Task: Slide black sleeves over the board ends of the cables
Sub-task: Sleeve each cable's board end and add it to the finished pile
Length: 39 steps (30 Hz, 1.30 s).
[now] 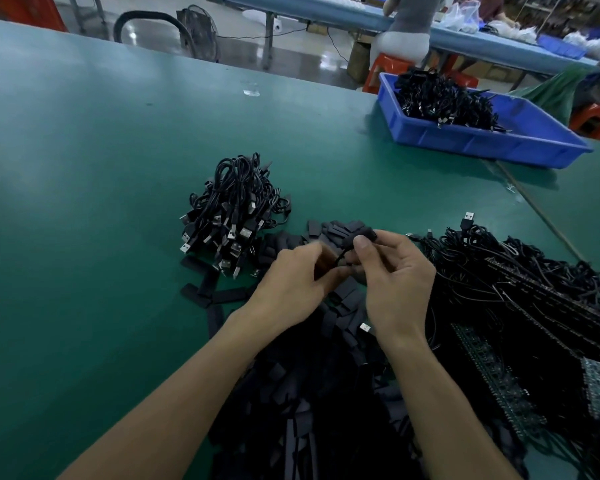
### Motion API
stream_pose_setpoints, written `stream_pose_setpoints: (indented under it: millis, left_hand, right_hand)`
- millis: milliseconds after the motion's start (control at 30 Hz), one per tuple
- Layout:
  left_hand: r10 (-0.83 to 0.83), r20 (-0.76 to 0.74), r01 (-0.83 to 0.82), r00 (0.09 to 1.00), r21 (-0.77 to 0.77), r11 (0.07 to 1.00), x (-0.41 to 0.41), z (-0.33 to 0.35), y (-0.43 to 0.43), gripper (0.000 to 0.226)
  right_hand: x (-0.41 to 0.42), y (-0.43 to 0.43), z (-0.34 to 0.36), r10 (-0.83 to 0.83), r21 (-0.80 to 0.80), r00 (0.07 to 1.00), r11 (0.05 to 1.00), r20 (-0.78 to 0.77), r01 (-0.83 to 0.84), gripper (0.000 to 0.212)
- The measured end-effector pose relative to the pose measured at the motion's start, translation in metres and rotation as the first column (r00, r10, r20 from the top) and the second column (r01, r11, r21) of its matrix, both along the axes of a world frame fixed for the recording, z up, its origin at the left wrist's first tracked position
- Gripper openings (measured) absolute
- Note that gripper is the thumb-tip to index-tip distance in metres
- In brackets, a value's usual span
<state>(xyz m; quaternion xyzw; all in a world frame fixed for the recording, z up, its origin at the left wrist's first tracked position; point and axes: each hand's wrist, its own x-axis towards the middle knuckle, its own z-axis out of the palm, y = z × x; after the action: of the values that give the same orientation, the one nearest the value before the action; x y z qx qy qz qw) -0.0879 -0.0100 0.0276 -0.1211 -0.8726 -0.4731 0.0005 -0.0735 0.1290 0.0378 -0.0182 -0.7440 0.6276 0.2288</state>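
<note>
At a green work table (84, 202), a worker's right hand (395, 282) pinches a black sleeve (364, 234) between thumb and forefinger, above a heap of loose sleeves (326, 375). The left hand (291, 278), fingers curled, grips the thin cable (342, 256) just below. The cable slants up and rightward from left hand into the sleeve (board end hidden), so any push likely follows that line.
</note>
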Motion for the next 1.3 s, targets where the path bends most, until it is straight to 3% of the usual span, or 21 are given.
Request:
stream_pose_setpoints:
  millis: [100,167,233,267,333,367,433,500,633,800,867,1000,1133,1200,1300]
  left_hand:
    - [-0.016,-0.070,0.012,0.997,-0.058,0.998,0.001,0.009,-0.004,0.026]
    - [0.041,-0.174,-0.050,0.984,-0.048,0.998,0.001,0.019,-0.007,0.030]
    - [0.131,-0.280,-0.134,0.951,0.011,0.991,0.001,0.033,-0.010,0.031]
    - [0.180,-0.317,-0.178,0.931,0.038,0.983,0.000,0.041,-0.012,0.031]
    - [0.266,-0.366,-0.265,0.892,0.053,0.963,-0.003,0.058,-0.016,0.031]
    - [0.303,-0.382,-0.305,0.873,0.056,0.951,-0.005,0.065,-0.018,0.031]
    - [0.366,-0.378,-0.361,0.850,0.089,0.929,-0.009,0.080,-0.022,0.032]
    - [0.412,-0.319,-0.395,0.854,0.119,0.911,-0.016,0.090,-0.025,0.042]
    - [0.418,-0.180,-0.405,0.890,0.107,0.908,-0.028,0.087,-0.033,0.058]
    - [0.429,-0.048,-0.431,0.902,-0.038,0.902,-0.042,0.068,-0.047,0.072]
    - [0.432,-0.035,-0.434,0.901,-0.095,0.896,-0.044,0.063,-0.051,0.070]
    - [0.459,-0.157,-0.483,0.874,-0.186,0.856,-0.045,0.058,-0.048,0.061]
    - [0.433,-0.420,-0.537,0.798,-0.170,0.826,-0.036,0.051,-0.039,0.048]
    - [0.377,-0.503,-0.474,0.778,-0.076,0.877,-0.026,0.050,-0.029,0.034]
    - [0.135,-0.362,-0.106,0.922,0.099,0.989,-0.010,0.049,-0.012,0.022]
  right_hand:
    - [-0.002,0.007,0.009,0.038,-0.147,0.997,0.989,0.066,-0.028,0.004]
    - [-0.003,0.018,0.015,0.086,-0.147,0.989,0.987,0.121,-0.068,0.005]
    - [-0.002,0.033,0.018,0.162,-0.030,0.962,0.987,0.221,-0.159,0.010]
    - [-0.001,0.043,0.020,0.187,0.113,0.936,0.967,0.298,-0.229,0.013]
    - [0.002,0.062,0.024,0.195,0.407,0.842,0.806,0.503,-0.431,0.022]
    - [0.005,0.069,0.026,0.187,0.473,0.771,0.695,0.608,-0.541,0.029]
    - [0.010,0.075,0.029,0.145,0.490,0.638,0.520,0.756,-0.700,0.045]
    - [0.013,0.075,0.027,0.109,0.486,0.590,0.461,0.800,-0.743,0.049]
    - [0.015,0.069,0.020,0.107,0.538,0.678,0.525,0.727,-0.659,0.029]
    - [0.014,0.068,0.018,0.118,0.495,0.666,0.577,0.736,-0.649,0.038]
    - [0.013,0.069,0.019,0.138,0.493,0.678,0.585,0.722,-0.644,0.031]
    - [0.010,0.073,0.023,0.186,0.514,0.757,0.631,0.627,-0.581,0.017]
    - [0.007,0.071,0.033,0.281,0.338,0.859,0.831,0.428,-0.441,0.015]
    - [0.005,0.067,0.038,0.313,0.177,0.901,0.910,0.302,-0.376,0.014]
    - [0.000,0.056,0.044,0.309,0.011,0.941,0.950,0.139,-0.313,0.013]
